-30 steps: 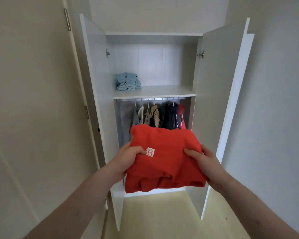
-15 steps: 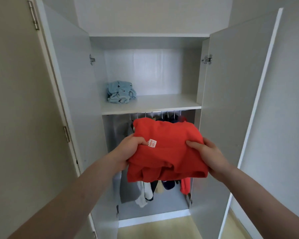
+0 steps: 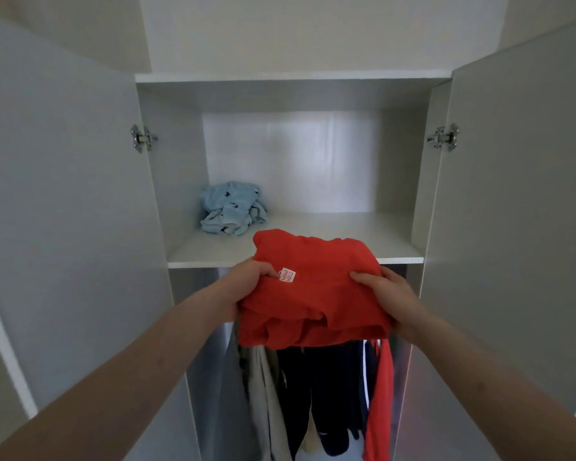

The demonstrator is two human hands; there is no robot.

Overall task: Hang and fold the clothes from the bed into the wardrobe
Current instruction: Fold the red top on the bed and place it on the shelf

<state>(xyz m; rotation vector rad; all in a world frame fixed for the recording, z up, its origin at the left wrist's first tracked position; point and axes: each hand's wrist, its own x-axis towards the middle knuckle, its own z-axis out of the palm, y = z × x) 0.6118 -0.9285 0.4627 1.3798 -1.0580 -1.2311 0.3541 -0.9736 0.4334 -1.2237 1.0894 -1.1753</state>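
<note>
Left hand (image 3: 246,281): grip clamped on the left edge of the folded red garment (image 3: 316,294), thumb on top beside the white label (image 3: 287,275).
Right hand (image 3: 384,294): grip clamped on the garment's right edge.
Garment position: held in the air at the front lip of the upper shelf (image 3: 363,237), not yet resting on it.
Risk: the loose lower layers sag; sliding them over the shelf lip could likely undo the fold.
Risk: pushing leftward could nudge the blue bundle (image 3: 232,207).
Upper shelf: holds only that crumpled blue bundle, back left.
Lower compartment: hanging clothes (image 3: 313,394), dark, beige and red.
</note>
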